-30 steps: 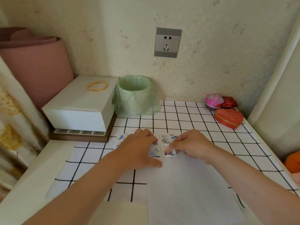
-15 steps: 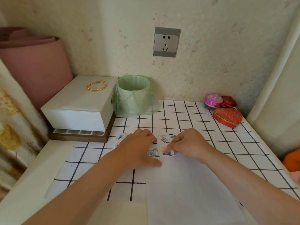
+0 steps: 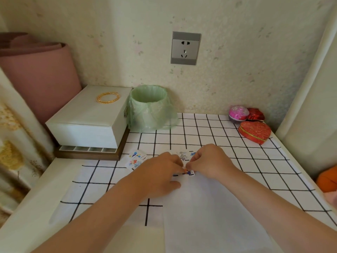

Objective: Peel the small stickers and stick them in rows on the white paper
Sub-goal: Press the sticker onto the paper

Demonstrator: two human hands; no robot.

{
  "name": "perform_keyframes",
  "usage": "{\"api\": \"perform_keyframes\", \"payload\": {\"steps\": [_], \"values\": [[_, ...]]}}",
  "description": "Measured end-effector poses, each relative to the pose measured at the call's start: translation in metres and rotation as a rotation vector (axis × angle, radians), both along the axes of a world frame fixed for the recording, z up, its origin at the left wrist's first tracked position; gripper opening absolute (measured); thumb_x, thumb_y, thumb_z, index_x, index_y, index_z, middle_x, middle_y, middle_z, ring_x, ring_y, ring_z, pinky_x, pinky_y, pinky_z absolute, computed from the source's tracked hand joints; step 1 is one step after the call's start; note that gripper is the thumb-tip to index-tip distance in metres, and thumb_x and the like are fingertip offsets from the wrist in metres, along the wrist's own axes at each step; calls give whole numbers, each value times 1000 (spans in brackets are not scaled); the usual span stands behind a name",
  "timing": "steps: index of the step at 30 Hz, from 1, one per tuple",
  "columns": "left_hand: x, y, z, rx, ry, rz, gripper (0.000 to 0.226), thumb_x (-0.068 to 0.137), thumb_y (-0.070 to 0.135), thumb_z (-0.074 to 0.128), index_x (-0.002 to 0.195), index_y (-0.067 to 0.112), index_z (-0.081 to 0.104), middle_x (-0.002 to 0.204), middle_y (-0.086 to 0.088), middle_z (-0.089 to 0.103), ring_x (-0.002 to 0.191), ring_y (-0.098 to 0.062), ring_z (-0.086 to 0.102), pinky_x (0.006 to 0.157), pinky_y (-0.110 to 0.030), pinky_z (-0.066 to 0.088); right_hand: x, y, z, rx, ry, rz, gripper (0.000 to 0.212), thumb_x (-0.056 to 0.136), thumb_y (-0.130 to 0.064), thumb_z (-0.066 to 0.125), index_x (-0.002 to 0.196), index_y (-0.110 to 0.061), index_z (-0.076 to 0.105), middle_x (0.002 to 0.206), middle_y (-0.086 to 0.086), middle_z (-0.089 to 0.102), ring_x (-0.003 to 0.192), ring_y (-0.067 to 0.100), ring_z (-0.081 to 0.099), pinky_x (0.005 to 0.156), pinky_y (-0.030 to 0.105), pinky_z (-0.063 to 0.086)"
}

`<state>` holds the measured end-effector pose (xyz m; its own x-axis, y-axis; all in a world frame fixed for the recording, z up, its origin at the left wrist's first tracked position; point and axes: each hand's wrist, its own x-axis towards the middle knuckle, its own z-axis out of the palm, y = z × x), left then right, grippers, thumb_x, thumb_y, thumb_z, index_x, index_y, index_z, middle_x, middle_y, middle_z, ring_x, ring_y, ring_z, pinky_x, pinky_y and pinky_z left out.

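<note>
A sheet of white paper point(image 3: 215, 212) lies on the checked tablecloth in front of me. At its far edge a small sticker sheet point(image 3: 188, 172) with blue and orange pictures is pinched between the fingertips of my left hand point(image 3: 160, 174) and my right hand point(image 3: 209, 161), which meet over it. More small stickers point(image 3: 183, 155) show just beyond the hands, and another group of stickers point(image 3: 135, 160) lies left of my left hand. The hands hide most of the pinched sticker.
A white box point(image 3: 87, 119) with a gold bangle point(image 3: 108, 97) stands at the back left beside a green-lined bin point(image 3: 149, 106). A red heart tin point(image 3: 254, 132) and a pink ball point(image 3: 238, 112) sit at the back right. A pink roll point(image 3: 36, 75) leans at the far left.
My left fingertips have slid right over the stickers to meet my right fingertips. The blue sticker that showed between the hands is now covered.
</note>
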<state>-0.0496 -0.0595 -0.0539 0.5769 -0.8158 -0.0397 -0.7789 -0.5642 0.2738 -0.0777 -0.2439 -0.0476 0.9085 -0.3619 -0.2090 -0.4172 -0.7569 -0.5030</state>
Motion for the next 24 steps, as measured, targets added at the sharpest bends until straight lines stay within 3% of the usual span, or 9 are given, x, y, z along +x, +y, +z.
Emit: {"api": "perform_keyframes", "payload": {"steps": [8, 13, 16, 18, 24], "values": [[-16, 1, -5, 97, -156, -17, 46, 101, 33, 43, 147, 27, 43, 153, 6, 35, 141, -16, 27, 106, -37, 41, -10, 4, 8, -340, -41, 65, 27, 71, -48, 74, 82, -24, 72, 75, -7, 69, 77, 17, 67, 58, 23, 44], [-24, 1, -10, 70, -185, 28, 50, 101, 33, 41, 151, 27, 36, 154, 6, 33, 142, -17, 28, 106, -36, 39, -28, -10, 1, -455, -188, 262, 32, 91, -43, 59, 122, -34, 63, 113, -9, 65, 103, 17, 63, 77, 28, 45], [-29, 2, -13, 58, -219, 40, 49, 92, 33, 37, 136, 23, 55, 139, 3, 53, 127, -20, 51, 89, -36, 51, -43, -11, -18, -580, -331, 448, 23, 93, -32, 52, 110, -29, 67, 107, -4, 59, 91, 25, 64, 64, 33, 44], [-30, 3, -19, 35, -259, 49, 49, 84, 33, 37, 121, 20, 65, 125, 2, 64, 111, -21, 63, 75, -34, 56, -50, -12, -27, -633, -394, 523, 28, 89, -29, 45, 100, -26, 71, 97, -3, 59, 81, 24, 60, 59, 33, 43], [-37, 3, -24, 129, -244, 60, 53, 87, 46, 38, 121, 18, 68, 127, -1, 67, 111, -21, 66, 78, -34, 59, -60, -10, -33, -681, -408, 533, 35, 90, -29, 43, 114, -23, 67, 103, -3, 59, 88, 22, 58, 67, 37, 48]]}}
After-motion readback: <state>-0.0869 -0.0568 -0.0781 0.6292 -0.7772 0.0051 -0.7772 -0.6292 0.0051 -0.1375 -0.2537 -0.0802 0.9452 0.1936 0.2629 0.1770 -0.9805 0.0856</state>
